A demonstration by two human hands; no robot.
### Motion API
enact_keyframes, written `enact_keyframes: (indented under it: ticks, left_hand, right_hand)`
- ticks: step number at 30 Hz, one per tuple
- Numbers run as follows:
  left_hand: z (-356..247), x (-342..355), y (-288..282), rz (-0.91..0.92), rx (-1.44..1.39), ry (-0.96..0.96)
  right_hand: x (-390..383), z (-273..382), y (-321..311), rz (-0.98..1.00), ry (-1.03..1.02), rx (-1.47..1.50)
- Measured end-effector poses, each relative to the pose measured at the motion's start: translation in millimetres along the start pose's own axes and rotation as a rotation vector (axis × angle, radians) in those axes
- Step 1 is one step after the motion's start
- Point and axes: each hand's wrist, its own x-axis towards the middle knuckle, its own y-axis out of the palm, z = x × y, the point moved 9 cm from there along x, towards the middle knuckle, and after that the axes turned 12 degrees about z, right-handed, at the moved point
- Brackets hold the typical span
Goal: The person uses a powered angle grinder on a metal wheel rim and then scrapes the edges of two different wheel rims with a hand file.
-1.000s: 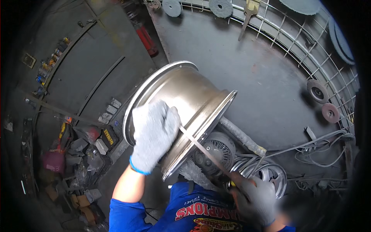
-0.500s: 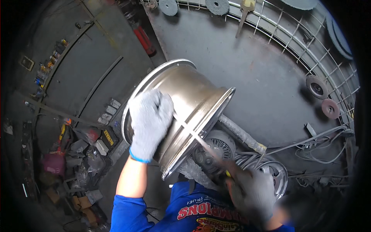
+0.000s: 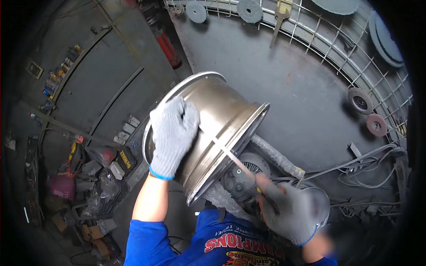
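A silver wheel rim [image 3: 222,102] lies on its side at the centre, tilted over bar supports [image 3: 277,156]. My left hand [image 3: 174,133], in a grey glove, is curled against the barrel, its fingers round the far end of a long flat file-like tool [image 3: 235,159]. That tool lies across the near lip of the rim. My right hand [image 3: 286,213], gloved too and slightly blurred, grips its handle [image 3: 262,190] below and right of the rim. A round ribbed hub or motor [image 3: 246,175] shows under the rim.
A wire rack [image 3: 328,44] with round pads [image 3: 249,9] and discs [image 3: 359,101] curves along the right. More wheels [image 3: 317,201] and cables [image 3: 368,175] lie at lower right. A red cylinder [image 3: 167,48] is at the back; clutter [image 3: 97,186] fills the left.
My left hand has moved upward along the rim barrel with the tool's tip. My right hand has shifted up and left with the handle, markedly in the last half second.
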Motion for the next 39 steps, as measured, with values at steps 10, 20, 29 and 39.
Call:
enact_keyframes:
  ticks: [10,20,29,39]
  left_hand:
    - [9.2,6.7,-0.7,-0.04,0.036,0.03]
    - [10.7,4.8,0.2,-0.122,0.121,0.036]
    - [-1.4,-28.3,10.4,0.079,0.002,0.111]
    - [-41.0,-59.4,2.0,-0.089,0.076,0.309]
  right_hand:
    - [15.2,7.5,-10.3,-0.019,-0.096,0.017]
    - [1.6,24.3,-2.0,-0.055,-0.026,-0.189]
    - [-28.8,21.5,-2.1,0.083,0.025,-0.144]
    - [-61.0,27.9,-13.1,0.104,0.069,-0.112]
